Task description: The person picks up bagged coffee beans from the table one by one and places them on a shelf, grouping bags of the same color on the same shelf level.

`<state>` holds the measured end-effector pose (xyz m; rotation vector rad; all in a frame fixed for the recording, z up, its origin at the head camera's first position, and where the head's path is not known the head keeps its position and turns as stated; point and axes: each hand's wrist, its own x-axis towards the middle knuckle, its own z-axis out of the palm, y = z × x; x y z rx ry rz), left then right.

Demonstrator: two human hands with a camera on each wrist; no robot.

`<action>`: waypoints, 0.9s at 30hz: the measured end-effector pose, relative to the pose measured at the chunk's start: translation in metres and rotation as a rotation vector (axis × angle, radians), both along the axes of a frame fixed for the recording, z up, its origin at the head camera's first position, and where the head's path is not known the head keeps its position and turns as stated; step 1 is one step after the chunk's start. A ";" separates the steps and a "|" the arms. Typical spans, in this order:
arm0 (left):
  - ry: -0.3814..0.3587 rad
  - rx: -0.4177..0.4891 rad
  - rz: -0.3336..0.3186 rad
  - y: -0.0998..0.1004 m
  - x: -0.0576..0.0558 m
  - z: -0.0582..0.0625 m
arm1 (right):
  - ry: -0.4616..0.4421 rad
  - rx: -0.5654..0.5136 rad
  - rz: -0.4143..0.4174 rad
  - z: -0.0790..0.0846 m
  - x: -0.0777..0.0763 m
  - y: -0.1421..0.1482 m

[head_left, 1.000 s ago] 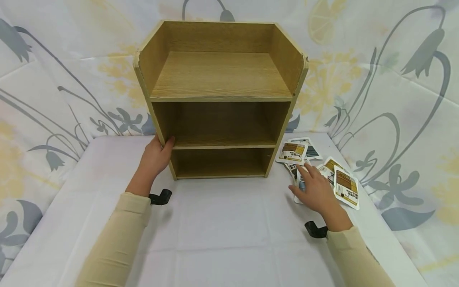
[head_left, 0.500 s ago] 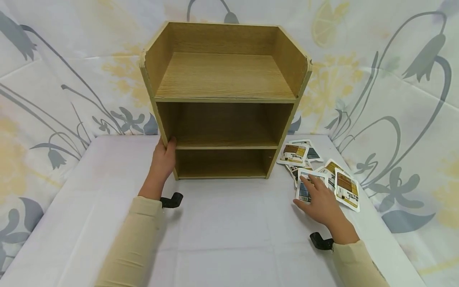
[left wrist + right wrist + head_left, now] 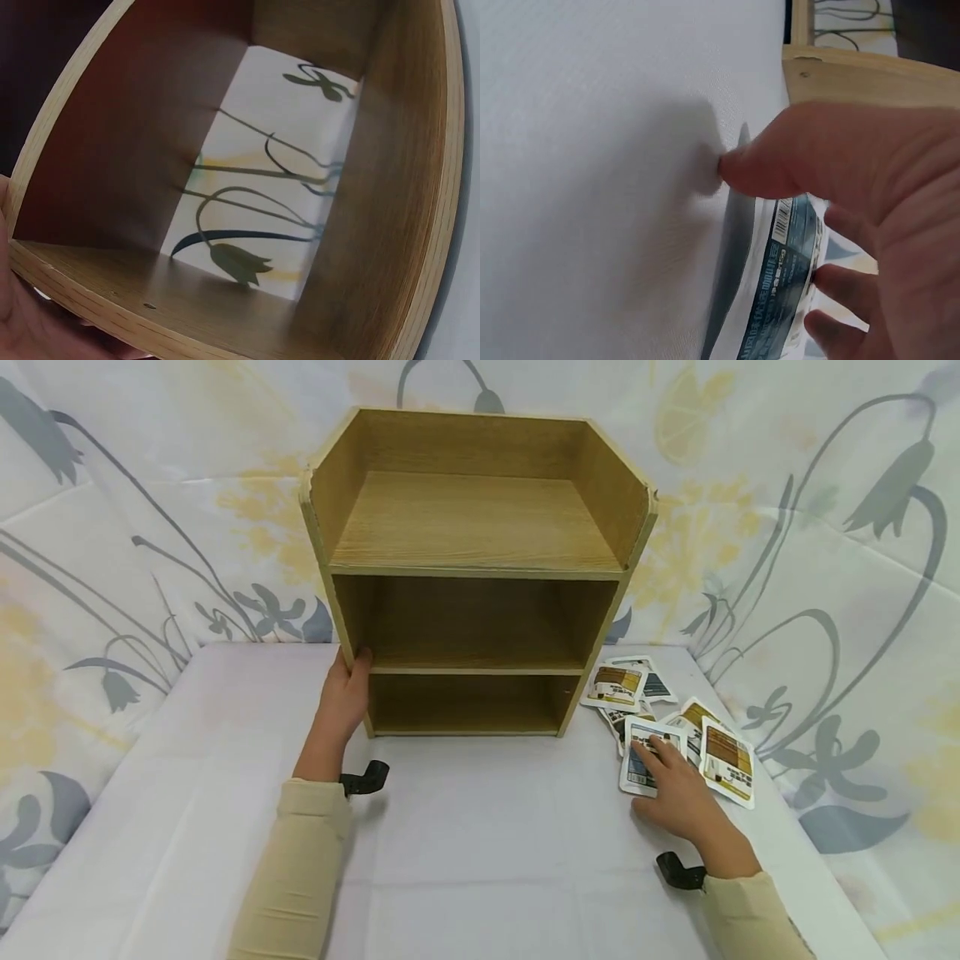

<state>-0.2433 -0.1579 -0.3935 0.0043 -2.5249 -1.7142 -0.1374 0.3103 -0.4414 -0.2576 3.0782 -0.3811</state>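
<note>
A wooden shelf unit with two open compartments under a railed top stands at the back of the table. My left hand grips its left side panel, thumb at the front edge, other fingers mostly hidden behind. In the left wrist view, the hand shows at the lower left against the wooden edge. My right hand rests its fingers on a flat printed sachet with a white border. In the right wrist view, the thumb lies beside the near edge of that sachet, whose blue barcoded label shows.
More printed sachets lie in a loose pile right of the shelf, including a brown-and-gold one beside its base and another to the right. A white cloth covers the table. Floral fabric hangs behind and on both sides.
My right hand has drawn slightly back and to the right, and its fingers now lie over the front sachet, uncovering more of it. My left hand keeps hold of the shelf while its forearm shifts right.
</note>
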 end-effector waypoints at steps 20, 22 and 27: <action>0.017 0.006 -0.001 0.002 0.003 0.001 | 0.159 0.119 0.042 -0.001 -0.001 -0.004; 0.011 0.011 0.000 0.002 0.003 0.001 | 0.226 0.125 0.050 -0.001 -0.002 -0.004; 0.000 0.012 -0.002 0.002 0.002 0.000 | 0.382 0.129 0.035 0.001 -0.001 -0.004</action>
